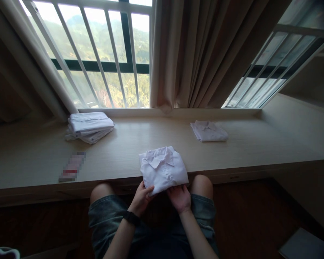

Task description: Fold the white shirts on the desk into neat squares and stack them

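A folded white collared shirt (164,171) lies at the desk's front edge, its collar pointing away from me and its near end sticking out over my lap. With the thumb on top, my left hand (143,198) is closed on its near left corner. My right hand (180,198) supports the near right edge from below, palm up, its fingertips hidden under the cloth. Another folded white shirt (210,131) rests farther back on the right. At the back left is a stack of folded white garments (90,124).
The pale wooden desk (140,133) runs along a barred window (102,64) with curtains (183,54). A blurred flat item (72,166) lies at front left. My knees touch the desk's front area. A pale flat object (307,246) is at lower right.
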{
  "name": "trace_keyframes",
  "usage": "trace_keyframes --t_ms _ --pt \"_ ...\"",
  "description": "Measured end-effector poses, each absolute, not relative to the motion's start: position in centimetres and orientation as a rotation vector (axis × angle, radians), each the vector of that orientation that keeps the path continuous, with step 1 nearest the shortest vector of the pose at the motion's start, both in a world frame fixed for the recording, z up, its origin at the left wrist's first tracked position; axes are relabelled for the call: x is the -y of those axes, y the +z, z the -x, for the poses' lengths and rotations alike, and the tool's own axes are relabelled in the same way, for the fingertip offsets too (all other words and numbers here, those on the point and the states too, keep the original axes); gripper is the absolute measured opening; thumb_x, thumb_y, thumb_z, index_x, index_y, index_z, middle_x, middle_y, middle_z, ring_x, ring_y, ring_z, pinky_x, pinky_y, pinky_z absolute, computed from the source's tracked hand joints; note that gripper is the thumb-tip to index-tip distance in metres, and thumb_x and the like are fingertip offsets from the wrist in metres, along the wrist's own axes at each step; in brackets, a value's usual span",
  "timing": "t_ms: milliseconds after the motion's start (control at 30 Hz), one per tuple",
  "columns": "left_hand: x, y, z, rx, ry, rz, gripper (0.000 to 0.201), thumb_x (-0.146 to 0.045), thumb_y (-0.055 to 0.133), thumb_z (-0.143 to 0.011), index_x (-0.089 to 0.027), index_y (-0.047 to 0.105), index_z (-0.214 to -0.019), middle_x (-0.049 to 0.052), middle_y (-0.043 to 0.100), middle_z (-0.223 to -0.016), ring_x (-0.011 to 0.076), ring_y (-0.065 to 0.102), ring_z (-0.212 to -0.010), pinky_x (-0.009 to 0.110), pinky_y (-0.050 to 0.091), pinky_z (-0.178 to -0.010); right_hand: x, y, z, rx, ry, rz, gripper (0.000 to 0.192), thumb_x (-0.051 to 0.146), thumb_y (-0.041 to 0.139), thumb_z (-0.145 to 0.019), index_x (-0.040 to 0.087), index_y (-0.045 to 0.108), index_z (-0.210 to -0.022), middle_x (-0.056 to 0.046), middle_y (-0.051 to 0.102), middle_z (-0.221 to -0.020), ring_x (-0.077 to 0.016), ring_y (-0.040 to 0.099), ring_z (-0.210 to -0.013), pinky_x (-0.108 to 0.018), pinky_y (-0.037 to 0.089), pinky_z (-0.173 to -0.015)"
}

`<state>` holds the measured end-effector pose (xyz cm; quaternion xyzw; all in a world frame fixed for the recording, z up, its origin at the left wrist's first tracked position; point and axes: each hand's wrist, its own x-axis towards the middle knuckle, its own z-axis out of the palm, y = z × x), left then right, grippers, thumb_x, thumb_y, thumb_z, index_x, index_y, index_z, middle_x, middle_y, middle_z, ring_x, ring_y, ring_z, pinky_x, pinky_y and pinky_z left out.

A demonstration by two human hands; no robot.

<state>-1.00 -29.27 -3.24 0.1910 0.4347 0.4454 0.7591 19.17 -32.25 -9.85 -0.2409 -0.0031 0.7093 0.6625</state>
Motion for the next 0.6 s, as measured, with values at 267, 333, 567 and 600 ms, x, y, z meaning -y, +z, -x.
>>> trace_keyframes --t_ms 267,333,567,600 --pt "29.8 -1.0 0.3 -0.844 0.903 -0.237 0.048 -0.017 0.076 -0.080 -0.018 0.059 -0.125 0.007 0.072 -0.106 0.0158 0.071 -0.079 0.024 0.059 -0.068 33.2 -8.5 -19.7 -0.031 1.656 0.363 0.051 0.070 0.046 -0.089 0.031 0.073 -0.109 -0.003 0.069 -0.125 -0.0289 0.057 -0.127 -0.059 0.036 -0.111" --pt "29.5 -0.9 -0.4 -0.825 0.907 -0.240 0.046 -0.020 0.076 -0.081 -0.015 0.060 -0.124 0.010 0.072 -0.107 0.0177 0.071 -0.082 0.026 0.060 -0.071 33.4 -8.8 -19.7 -0.047 1.631 0.363 0.040 0.059 0.047 -0.093 0.031 0.073 -0.103 -0.001 0.072 -0.118 -0.0248 0.061 -0.122 -0.053 0.038 -0.112" --pt "28.8 -0.9 -2.0 -0.781 1.042 -0.292 0.064 -0.007 0.076 -0.074 -0.015 0.056 -0.134 0.012 0.072 -0.116 0.0218 0.071 -0.093 0.030 0.060 -0.083 31.3 -9.5 -18.4 -0.037 1.587 0.543 0.026 0.032 0.048 -0.092 0.025 0.072 -0.096 -0.001 0.075 -0.101 -0.0166 0.069 -0.103 -0.038 0.045 -0.108" --pt "28.9 -0.7 -2.0 -0.780 1.034 -0.294 0.066 -0.006 0.076 -0.073 -0.015 0.056 -0.135 0.012 0.072 -0.115 0.0223 0.072 -0.093 0.031 0.060 -0.084 31.0 -9.2 -18.1 -0.006 1.600 0.555 0.027 0.033 0.048 -0.091 0.025 0.072 -0.100 -0.001 0.075 -0.105 -0.0173 0.067 -0.108 -0.038 0.045 -0.109"
